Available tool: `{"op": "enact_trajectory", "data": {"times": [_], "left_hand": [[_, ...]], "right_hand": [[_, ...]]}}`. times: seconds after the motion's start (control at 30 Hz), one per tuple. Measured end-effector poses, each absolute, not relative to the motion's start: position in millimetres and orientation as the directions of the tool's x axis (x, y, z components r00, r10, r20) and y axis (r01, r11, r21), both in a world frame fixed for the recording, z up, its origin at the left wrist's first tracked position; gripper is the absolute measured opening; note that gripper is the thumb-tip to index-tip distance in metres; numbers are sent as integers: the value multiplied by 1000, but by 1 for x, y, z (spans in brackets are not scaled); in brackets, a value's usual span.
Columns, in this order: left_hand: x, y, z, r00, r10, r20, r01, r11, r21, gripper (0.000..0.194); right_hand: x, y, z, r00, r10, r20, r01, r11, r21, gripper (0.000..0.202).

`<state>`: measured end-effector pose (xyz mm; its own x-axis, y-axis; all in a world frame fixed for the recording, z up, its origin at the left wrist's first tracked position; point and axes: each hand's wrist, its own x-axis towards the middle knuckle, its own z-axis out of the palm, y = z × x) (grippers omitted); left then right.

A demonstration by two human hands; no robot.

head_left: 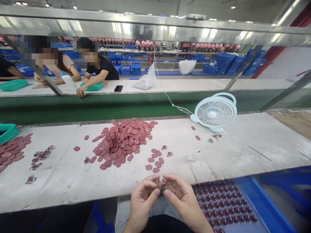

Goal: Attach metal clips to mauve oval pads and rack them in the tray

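At the table's near edge, my left hand (145, 198) and my right hand (179, 198) meet with thumbs and fingers pinched. Between their fingertips is a small dark-red part with shiny bits (161, 184); its exact kind is too small to make out, and fingers cover some of it. Just beyond lie several loose oval red discs (155, 160) and two small shiny brownish parts (169, 154). A large heap of the same flat red ovals (126, 139) spreads further back to the left.
A light-blue fan (215, 112) stands at the back right, its white cord (165, 92) hanging from above. Low on my right, a blue tray (269, 200) holds rows of dark-red parts (223, 204). A green basket (8, 132) is at far left. Co-workers sit across the green belt (121, 105).
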<state>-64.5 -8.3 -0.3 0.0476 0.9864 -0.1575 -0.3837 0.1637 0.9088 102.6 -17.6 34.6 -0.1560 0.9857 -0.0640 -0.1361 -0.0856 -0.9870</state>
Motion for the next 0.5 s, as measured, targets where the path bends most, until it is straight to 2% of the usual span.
{"op": "enact_trajectory", "data": {"times": [0.03,0.13,0.27,0.37,0.5], "left_hand": [[-59,-13,-3,57,989,-138,-348,149,926,21],[-47,-24,-8,92,992,-85,-222,104,969,20],[-52,-8,-5,144,989,38,133,-58,989,23],[-65,27,1,197,976,96,427,-174,888,23],[-70,66,5,326,945,-14,689,-228,688,22]], "right_hand": [[101,-24,32,-136,988,-74,-190,-100,-977,27],[104,-32,27,-80,995,-59,-199,-74,-977,13],[135,-42,24,24,999,-37,-165,-32,-986,14],[182,-61,12,239,971,-3,-22,2,-1000,16],[254,-106,-25,533,846,-23,184,-142,-973,25]]}}
